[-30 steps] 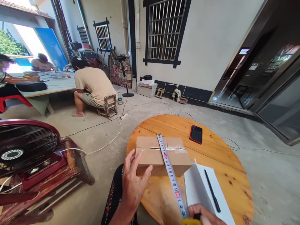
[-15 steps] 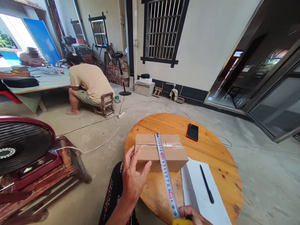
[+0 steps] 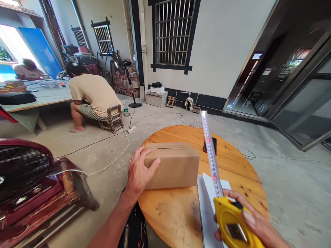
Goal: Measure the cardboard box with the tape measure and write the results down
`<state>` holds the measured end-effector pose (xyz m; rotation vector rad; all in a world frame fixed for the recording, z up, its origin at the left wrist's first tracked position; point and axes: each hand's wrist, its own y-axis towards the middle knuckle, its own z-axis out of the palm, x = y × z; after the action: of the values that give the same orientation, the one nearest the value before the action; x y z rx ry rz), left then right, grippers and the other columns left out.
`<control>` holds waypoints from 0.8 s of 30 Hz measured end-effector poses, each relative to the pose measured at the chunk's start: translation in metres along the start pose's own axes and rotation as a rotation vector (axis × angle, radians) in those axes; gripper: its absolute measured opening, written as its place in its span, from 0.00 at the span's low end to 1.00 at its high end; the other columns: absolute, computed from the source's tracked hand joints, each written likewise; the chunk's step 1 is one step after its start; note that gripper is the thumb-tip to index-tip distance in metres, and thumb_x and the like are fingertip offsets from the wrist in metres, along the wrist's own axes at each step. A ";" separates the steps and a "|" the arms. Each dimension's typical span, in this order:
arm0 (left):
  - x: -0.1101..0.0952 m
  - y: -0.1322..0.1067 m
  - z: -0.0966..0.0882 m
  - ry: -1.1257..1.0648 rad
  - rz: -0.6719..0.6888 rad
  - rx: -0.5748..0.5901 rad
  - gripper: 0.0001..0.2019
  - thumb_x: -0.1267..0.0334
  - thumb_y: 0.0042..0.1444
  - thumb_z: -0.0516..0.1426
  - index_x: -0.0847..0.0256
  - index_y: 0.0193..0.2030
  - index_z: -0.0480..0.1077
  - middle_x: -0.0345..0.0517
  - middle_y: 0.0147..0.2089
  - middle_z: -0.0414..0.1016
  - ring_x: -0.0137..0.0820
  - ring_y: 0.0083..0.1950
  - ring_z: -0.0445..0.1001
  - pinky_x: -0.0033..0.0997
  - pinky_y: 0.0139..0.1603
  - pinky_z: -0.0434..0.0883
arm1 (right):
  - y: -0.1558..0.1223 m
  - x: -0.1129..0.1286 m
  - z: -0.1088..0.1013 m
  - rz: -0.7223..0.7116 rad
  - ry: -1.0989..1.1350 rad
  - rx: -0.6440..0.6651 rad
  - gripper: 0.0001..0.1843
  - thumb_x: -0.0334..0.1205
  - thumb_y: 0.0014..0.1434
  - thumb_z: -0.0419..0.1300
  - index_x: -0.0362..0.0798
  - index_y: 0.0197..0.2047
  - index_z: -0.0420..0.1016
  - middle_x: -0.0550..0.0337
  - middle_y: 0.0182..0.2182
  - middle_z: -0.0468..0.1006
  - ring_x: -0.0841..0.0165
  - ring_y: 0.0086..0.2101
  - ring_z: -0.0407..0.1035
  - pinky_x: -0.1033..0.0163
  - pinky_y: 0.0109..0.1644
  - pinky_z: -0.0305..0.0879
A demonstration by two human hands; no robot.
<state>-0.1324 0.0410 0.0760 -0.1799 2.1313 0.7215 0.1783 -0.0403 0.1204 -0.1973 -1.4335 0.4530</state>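
Note:
A brown cardboard box (image 3: 172, 172) stands on the round wooden table (image 3: 178, 213), its broad side facing me. My left hand (image 3: 139, 170) grips the box's left end, the thumb on the front face and the fingers over the top edge. In my right hand (image 3: 250, 215) is a yellow tape measure (image 3: 230, 220), held above the table's right side. Its white blade (image 3: 210, 151) sticks out upward, apart from the box, and partly covers a phone (image 3: 214, 146). White paper (image 3: 207, 193) lies below the tape measure.
A red electric fan (image 3: 23, 182) sits on a wooden chair (image 3: 74, 193) at the left. Further back, a person (image 3: 93, 93) sits bent over at a large table (image 3: 49, 94). Cables (image 3: 113, 160) run across the floor. A black standing fan (image 3: 129, 82) is near the wall.
The tape blade has come off the box top and swung up to the right with my right hand. The box has turned, showing more of its front side, with my left hand now on its end.

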 end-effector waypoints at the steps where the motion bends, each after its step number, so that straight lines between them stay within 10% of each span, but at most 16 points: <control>1: 0.001 0.013 0.002 -0.023 -0.011 0.023 0.20 0.54 0.50 0.61 0.59 0.49 0.73 0.54 0.61 0.67 0.48 0.63 0.64 0.51 0.67 0.56 | 0.007 0.011 -0.001 -0.057 0.019 -0.032 0.37 0.66 0.49 0.62 0.55 0.56 0.64 0.56 0.33 0.79 0.54 0.33 0.77 0.51 0.40 0.71; 8: 0.035 0.054 0.035 -0.219 -0.147 0.111 0.43 0.56 0.52 0.61 0.62 0.71 0.46 0.58 0.68 0.59 0.45 0.67 0.61 0.46 0.66 0.59 | 0.072 0.056 0.010 -0.250 0.069 0.025 0.22 0.58 0.56 0.62 0.54 0.49 0.68 0.62 0.35 0.77 0.62 0.34 0.75 0.54 0.44 0.72; 17: 0.047 0.035 0.044 -0.449 -0.274 0.190 0.35 0.58 0.57 0.57 0.60 0.70 0.50 0.53 0.63 0.68 0.38 0.58 0.73 0.36 0.55 0.72 | 0.042 0.013 0.059 0.262 0.136 0.148 0.24 0.60 0.59 0.58 0.48 0.46 0.68 0.63 0.26 0.76 0.66 0.23 0.74 0.64 0.30 0.69; 24: 0.043 0.033 0.050 -0.445 -0.264 0.123 0.33 0.62 0.54 0.58 0.60 0.68 0.57 0.53 0.64 0.67 0.41 0.64 0.67 0.39 0.61 0.67 | 0.065 0.015 0.076 0.276 0.087 0.216 0.26 0.62 0.60 0.57 0.46 0.45 0.66 0.60 0.26 0.77 0.62 0.28 0.78 0.68 0.24 0.68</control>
<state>-0.1369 0.1016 0.0335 -0.2089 1.6806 0.4260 0.0926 0.0135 0.1184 -0.2381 -1.2664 0.8115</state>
